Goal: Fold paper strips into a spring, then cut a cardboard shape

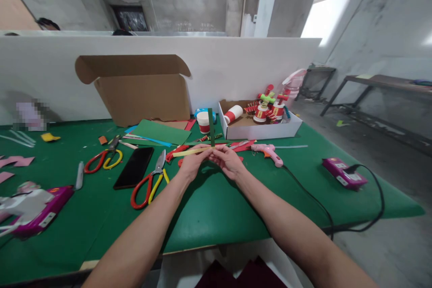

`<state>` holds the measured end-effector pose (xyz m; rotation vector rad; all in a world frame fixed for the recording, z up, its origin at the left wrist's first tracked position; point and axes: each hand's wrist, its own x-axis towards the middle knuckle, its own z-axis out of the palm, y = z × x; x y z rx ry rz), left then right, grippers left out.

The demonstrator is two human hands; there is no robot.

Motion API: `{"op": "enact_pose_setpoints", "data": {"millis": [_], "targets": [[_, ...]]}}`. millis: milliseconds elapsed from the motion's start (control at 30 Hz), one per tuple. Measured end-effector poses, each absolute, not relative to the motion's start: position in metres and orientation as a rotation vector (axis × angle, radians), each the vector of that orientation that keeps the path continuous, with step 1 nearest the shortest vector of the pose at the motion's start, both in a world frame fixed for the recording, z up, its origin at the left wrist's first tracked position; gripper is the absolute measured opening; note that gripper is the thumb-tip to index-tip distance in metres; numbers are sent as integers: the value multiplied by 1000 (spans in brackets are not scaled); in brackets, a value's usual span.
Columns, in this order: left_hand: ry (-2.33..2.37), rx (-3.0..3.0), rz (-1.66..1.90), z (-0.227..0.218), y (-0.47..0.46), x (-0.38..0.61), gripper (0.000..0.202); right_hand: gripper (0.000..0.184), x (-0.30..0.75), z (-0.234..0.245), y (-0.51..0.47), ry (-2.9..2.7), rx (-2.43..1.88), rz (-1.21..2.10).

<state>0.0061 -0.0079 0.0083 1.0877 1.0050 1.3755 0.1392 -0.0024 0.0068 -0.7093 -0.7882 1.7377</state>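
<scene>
Left hand [193, 164] and right hand [231, 161] pinch narrowly where two strips meet, over the middle of the worktop [216, 216]; a slackened pinch could skew them.
The yellow strip [189, 151] points toward the left edge, while the green strip [211, 127] stands upright, likely to bend if pressed. Nearby, the cup [203, 122] behind it, toward the back edge, could tip if bumped. Farther right, the pink glue gun's [269, 153] cord [313, 197] runs to the front edge, where a snagging arm could drag the gun.
</scene>
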Motion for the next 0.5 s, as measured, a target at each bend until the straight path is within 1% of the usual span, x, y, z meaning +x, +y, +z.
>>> {"op": "enact_pose_setpoints", "data": {"millis": [233, 367, 500], "targets": [[1106, 1171, 1473, 14, -9, 3, 25, 39, 142, 12, -3, -872, -751, 1713], [1153, 1256, 1469, 16, -10, 3, 19, 37, 145, 15, -1, -948, -786, 1671], [1176, 1315, 1447, 16, -10, 3, 18, 36, 147, 15, 0, -942, -799, 1662]]}}
